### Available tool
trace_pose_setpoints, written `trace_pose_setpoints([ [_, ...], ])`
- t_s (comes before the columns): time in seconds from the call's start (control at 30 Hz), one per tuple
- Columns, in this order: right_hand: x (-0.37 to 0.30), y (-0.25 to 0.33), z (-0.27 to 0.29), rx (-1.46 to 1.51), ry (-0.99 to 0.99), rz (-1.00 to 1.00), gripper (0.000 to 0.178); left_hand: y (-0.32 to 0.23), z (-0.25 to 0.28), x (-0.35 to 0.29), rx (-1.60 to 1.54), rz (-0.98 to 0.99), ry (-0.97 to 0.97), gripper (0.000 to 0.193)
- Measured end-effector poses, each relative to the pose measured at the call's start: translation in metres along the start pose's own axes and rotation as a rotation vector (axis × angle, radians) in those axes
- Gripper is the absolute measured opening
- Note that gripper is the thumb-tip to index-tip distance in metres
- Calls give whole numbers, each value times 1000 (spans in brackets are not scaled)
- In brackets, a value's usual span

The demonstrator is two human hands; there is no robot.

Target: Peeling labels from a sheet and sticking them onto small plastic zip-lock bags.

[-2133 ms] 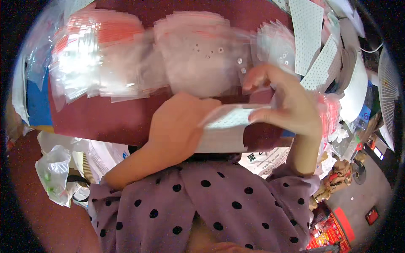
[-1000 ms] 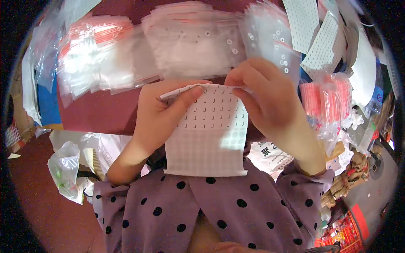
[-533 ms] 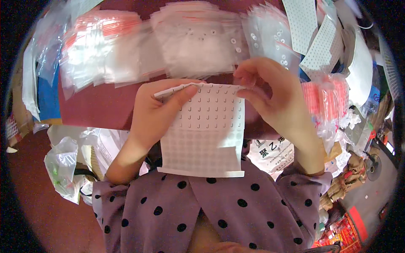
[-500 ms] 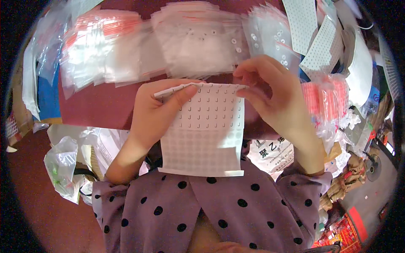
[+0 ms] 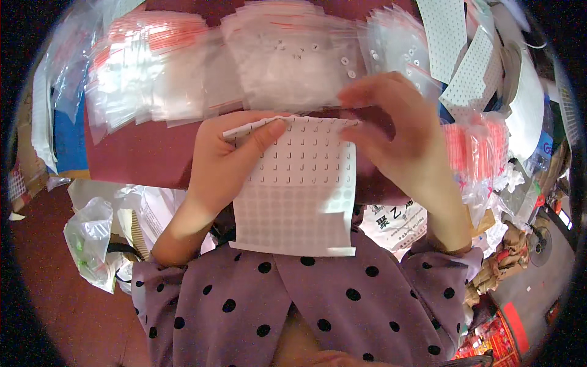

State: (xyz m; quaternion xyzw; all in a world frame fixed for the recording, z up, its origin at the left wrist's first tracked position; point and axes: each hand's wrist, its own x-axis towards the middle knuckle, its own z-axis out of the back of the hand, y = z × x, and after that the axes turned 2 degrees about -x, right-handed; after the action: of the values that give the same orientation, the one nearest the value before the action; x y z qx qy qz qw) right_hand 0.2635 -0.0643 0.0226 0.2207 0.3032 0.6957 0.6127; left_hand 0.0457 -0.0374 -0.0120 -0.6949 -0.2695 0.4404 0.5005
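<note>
A white sheet of small round stickers hangs in front of me. Dark printed marks run in rows over its upper part, and pale round spots fill the lower part. My left hand pinches the folded top edge, thumb in front and fingers behind. At the sheet's upper right corner is my right hand; its thumb tip meets the edge while the curled index finger stays apart above it. Any sticker on those fingertips is too small to make out. Behind the sheet lie clear zip bags, some bearing small round stickers.
More zip bags overlap at the left of the dark red table. On the right are white marked sheets and a bundle of pink-edged bags. Plastic bags and crumpled paper lie below, on either side.
My right hand has shifted slightly, its index finger lifting a little and moving left. The left hand keeps its hold on the sheet, which has barely moved.
</note>
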Motion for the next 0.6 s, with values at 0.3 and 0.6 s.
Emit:
trace_pose_setpoints([
  [0.3,0,-3,-12,134,31,154,16,-1,-4,-1,-4,19,31,17],
  [0.6,-10,1,-28,85,13,119,17,1,-2,-5,-19,100,35,17],
])
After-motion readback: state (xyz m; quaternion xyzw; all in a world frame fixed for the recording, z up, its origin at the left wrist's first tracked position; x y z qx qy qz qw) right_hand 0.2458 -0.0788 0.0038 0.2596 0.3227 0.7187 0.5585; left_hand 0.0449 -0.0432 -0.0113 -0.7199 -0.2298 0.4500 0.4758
